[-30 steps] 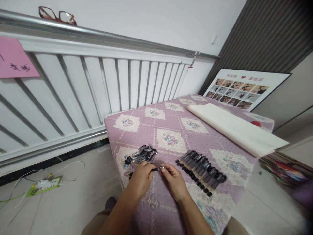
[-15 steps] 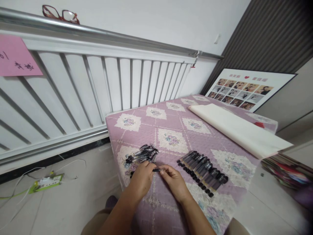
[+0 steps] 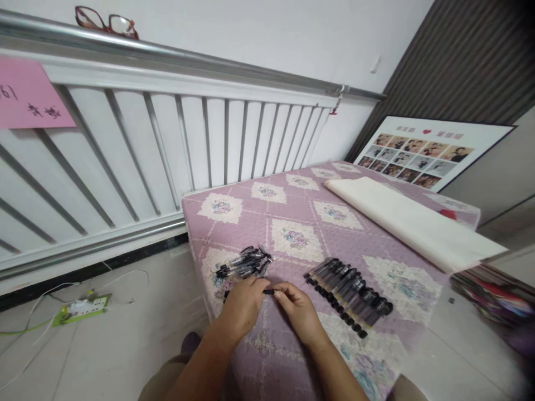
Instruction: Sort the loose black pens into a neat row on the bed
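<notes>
Both of my hands meet over the near part of a purple quilted surface (image 3: 292, 217). My left hand (image 3: 242, 305) and my right hand (image 3: 297, 309) pinch a black pen (image 3: 268, 291) between their fingertips, one at each end. Just behind the left hand lies a loose heap of pens (image 3: 244, 263). To the right of my right hand, a neat row of capped black pens (image 3: 349, 288) lies side by side on the cloth.
A roll of cream paper (image 3: 413, 225) lies across the far right of the surface. A photo board (image 3: 422, 150) leans on the wall behind it. White railing (image 3: 167, 150) runs along the left, with glasses (image 3: 106, 22) on top. A power strip (image 3: 81, 307) lies on the floor.
My hands have drawn closer together on the pen; less of it shows between the fingertips. The view shifted slightly.
</notes>
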`<state>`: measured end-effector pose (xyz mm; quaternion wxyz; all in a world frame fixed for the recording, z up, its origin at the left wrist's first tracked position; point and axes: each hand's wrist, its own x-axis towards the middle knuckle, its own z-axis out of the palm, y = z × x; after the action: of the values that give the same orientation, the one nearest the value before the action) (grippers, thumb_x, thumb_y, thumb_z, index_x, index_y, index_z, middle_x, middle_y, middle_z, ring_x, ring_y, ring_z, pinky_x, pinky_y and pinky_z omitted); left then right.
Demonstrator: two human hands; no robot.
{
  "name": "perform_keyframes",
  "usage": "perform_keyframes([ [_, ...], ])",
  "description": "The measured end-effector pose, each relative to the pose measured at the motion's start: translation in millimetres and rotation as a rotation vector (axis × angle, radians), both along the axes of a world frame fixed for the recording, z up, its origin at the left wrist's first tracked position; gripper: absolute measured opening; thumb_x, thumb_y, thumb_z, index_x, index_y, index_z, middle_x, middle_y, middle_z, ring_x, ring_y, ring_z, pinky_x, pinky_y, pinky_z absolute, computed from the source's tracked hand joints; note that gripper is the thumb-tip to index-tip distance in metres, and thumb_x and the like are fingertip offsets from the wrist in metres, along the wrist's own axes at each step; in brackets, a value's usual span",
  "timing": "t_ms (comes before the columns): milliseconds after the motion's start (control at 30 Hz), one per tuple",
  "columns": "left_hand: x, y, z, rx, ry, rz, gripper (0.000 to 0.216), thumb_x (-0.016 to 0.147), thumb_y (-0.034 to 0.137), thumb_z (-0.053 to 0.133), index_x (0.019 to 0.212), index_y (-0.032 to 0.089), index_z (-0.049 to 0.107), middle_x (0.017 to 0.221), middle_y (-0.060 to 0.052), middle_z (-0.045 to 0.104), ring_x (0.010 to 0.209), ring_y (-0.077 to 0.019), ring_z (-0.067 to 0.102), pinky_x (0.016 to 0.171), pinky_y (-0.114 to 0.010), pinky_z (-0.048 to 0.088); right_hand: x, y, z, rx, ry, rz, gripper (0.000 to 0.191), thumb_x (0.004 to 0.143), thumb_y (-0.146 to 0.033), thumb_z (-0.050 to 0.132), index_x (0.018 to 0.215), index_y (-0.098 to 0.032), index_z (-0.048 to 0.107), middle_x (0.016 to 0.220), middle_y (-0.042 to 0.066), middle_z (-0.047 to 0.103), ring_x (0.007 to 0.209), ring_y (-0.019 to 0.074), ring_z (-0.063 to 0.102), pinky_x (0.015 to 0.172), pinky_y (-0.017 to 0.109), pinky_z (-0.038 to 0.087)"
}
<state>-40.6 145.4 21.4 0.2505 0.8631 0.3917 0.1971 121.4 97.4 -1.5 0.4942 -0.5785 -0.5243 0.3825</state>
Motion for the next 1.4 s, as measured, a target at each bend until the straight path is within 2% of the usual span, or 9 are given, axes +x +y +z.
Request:
perform_keyframes([
  [400, -3.4, -0.3, 2.1, 0.031, 0.031, -0.003, 0.026, 0.087, 0.022, 0.049, 0.112, 0.024, 0.057, 0.106, -0.004, 0.062, 0.098, -0.0199, 0.056, 0.086, -0.031, 0.043, -5.1, -1.6, -6.6, 0.072, -0.194, -0.120, 0.025, 0.084, -0.040, 0.052, 0.075, -0.019, 0.061, 0.069, 0.001, 0.060, 0.068, 0.0172, 0.054, 0.065, 0.026, 0.044],
  [667, -9.5, 8.3, 8.3, 0.051, 0.169, -0.035, 0.022, 0.092, 0.027, 0.044, 0.098, 0.024, 0.064, 0.092, -0.003, 0.064, 0.089, -0.0201, 0.058, 0.079, -0.031, 0.042, -5.5, -1.4, -7.7, 0.072, -0.208, -0.171, 0.029, 0.084, -0.043, 0.051, 0.068, -0.019, 0.057, 0.063, 0.000, 0.055, 0.060, 0.0153, 0.049, 0.058, 0.025, 0.039],
  [933, -11.2, 5.6, 10.2, 0.067, 0.090, -0.010, 0.016, 0.089, 0.025, 0.049, 0.092, 0.024, 0.064, 0.091, -0.001, 0.062, 0.090, -0.0177, 0.056, 0.081, -0.029, 0.041, -6.6, -4.6, -7.3, 0.088, -0.265, -0.174, 0.039, 0.086, -0.046, 0.046, 0.056, -0.021, 0.045, 0.056, -0.003, 0.043, 0.056, 0.0134, 0.042, 0.054, 0.024, 0.036],
  [1000, -11.3, 6.3, 9.1, 0.062, 0.077, 0.001, 0.014, 0.089, 0.024, 0.050, 0.091, 0.023, 0.064, 0.091, -0.001, 0.062, 0.090, -0.0173, 0.056, 0.081, -0.029, 0.041, -5.6, -5.3, -6.6, 0.080, -0.230, -0.172, 0.038, 0.087, -0.046, 0.043, 0.061, -0.020, 0.051, 0.059, -0.002, 0.048, 0.059, 0.0146, 0.046, 0.057, 0.025, 0.038],
  [1067, -11.3, 7.5, 7.2, 0.059, 0.072, 0.015, 0.013, 0.088, 0.023, 0.050, 0.091, 0.023, 0.063, 0.091, -0.001, 0.062, 0.090, -0.0173, 0.056, 0.081, -0.028, 0.040, -4.8, -5.3, -6.6, 0.062, -0.154, -0.173, 0.032, 0.087, -0.046, 0.044, 0.077, -0.020, 0.059, 0.067, 0.000, 0.056, 0.064, 0.0162, 0.051, 0.061, 0.026, 0.042],
  [1133, -11.4, 8.7, 5.4, 0.060, 0.074, 0.026, 0.012, 0.088, 0.023, 0.051, 0.091, 0.023, 0.063, 0.092, -0.001, 0.062, 0.091, -0.0175, 0.055, 0.081, -0.028, 0.040, -4.8, -4.6, -7.3, 0.051, -0.056, -0.180, 0.031, 0.084, -0.045, 0.049, 0.098, -0.020, 0.058, 0.078, 0.002, 0.061, 0.069, 0.0172, 0.055, 0.064, 0.027, 0.045],
  [1200, -11.5, 9.3, 4.4, 0.063, 0.080, 0.033, 0.011, 0.087, 0.023, 0.052, 0.090, 0.023, 0.062, 0.092, -0.001, 0.062, 0.091, -0.0175, 0.055, 0.081, -0.029, 0.040, -5.6, -3.5, -7.7, 0.055, 0.001, -0.177, 0.033, 0.081, -0.044, 0.056, 0.104, -0.020, 0.056, 0.083, 0.003, 0.062, 0.073, 0.0176, 0.057, 0.066, 0.027, 0.046],
  [1300, -11.7, 8.9, 4.8, 0.064, 0.088, 0.038, 0.009, 0.086, 0.023, 0.053, 0.089, 0.023, 0.062, 0.091, -0.001, 0.061, 0.090, -0.0173, 0.055, 0.081, -0.028, 0.040, -7.1, -2.6, -6.2, 0.068, -0.037, -0.128, 0.024, 0.080, -0.042, 0.058, 0.089, -0.020, 0.060, 0.079, 0.002, 0.062, 0.075, 0.0174, 0.057, 0.069, 0.027, 0.046],
  [1400, -11.9, 8.0, 6.3, 0.061, 0.084, 0.034, 0.008, 0.086, 0.023, 0.054, 0.088, 0.023, 0.062, 0.090, -0.001, 0.061, 0.090, -0.0170, 0.055, 0.081, -0.028, 0.040, -7.4, -3.1, -3.6, 0.063, -0.118, -0.118, 0.025, 0.082, -0.043, 0.055, 0.073, -0.019, 0.059, 0.067, 0.000, 0.058, 0.066, 0.0154, 0.053, 0.063, 0.025, 0.044],
])
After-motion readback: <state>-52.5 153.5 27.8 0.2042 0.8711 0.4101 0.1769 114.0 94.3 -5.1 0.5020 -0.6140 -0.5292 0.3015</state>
